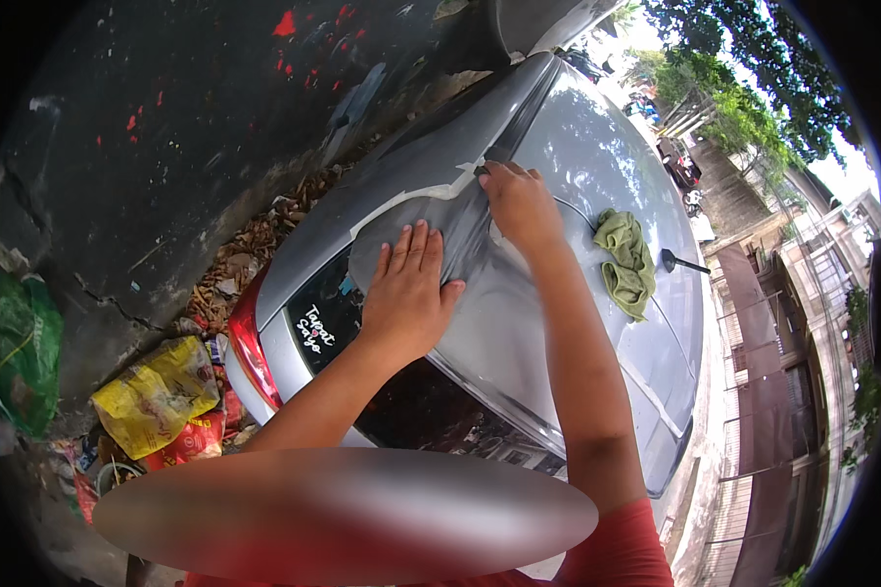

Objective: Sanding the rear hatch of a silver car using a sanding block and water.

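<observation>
My left hand (pixel 409 289) lies with stretched fingers on a dull grey patch at the rear of a silver car (pixel 626 147), above the dark rear window (pixel 440 421). A ragged pale strip of masking tape (pixel 406 196) runs along that patch. My right hand (pixel 519 205) is higher up on the bodywork, fingers curled at the tape's upper end around something small and dark that I cannot make out. A crumpled olive-green cloth (pixel 625 264) lies on the roof right of my right arm, near a short black antenna (pixel 685 264).
A dark paint-spotted wall (pixel 186 88) runs close along the left, with dry leaves (pixel 225 256) at its foot. Yellow and red plastic litter (pixel 157 391) and a green sack (pixel 24 352) lie lower left. Trees, parked vehicles and building fronts line the right.
</observation>
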The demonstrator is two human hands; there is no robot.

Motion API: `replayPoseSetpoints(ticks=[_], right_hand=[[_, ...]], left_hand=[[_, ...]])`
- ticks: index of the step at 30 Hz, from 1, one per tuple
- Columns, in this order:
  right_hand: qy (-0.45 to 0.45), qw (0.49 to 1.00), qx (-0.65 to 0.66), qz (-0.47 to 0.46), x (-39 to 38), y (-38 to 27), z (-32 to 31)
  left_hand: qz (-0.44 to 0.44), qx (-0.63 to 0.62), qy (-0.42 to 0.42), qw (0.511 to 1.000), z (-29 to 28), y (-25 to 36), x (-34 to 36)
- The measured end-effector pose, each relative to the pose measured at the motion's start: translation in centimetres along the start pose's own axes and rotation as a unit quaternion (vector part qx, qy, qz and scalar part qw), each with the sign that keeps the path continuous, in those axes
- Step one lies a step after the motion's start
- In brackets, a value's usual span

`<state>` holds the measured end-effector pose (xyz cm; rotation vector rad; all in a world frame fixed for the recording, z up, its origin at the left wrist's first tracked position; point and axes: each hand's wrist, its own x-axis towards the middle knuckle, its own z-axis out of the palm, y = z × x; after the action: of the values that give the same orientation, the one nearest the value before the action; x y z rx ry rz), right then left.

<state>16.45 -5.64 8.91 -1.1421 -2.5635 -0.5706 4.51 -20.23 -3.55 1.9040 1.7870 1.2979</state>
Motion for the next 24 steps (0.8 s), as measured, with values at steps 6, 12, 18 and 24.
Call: replayPoseSetpoints(ticks=[6,12,18,24], right_hand=[[0.087,0.989,-0.009,-0.122,-5.1,-6.6,-0.2],[0.029,0.999,-0.008,-0.028,-1.1,-0.4,-0.5],[-0.009,0.984,0.06,-0.167,-5.6,-6.2,-1.7],[0.017,0.992,0.045,-0.114,-3.9,-3.3,-1.0]], left_hand=[[-0.027,0.002,0.021,0.999,-1.1,-2.2,-0.4],[-0.017,-0.039,0.027,0.999,-0.5,-0.1,0.0],[-0.06,-0.052,0.052,0.995,-1.4,-2.3,-2.5],[-0.084,-0.13,0.032,0.987,-1.2,-3.3,-5.0]])
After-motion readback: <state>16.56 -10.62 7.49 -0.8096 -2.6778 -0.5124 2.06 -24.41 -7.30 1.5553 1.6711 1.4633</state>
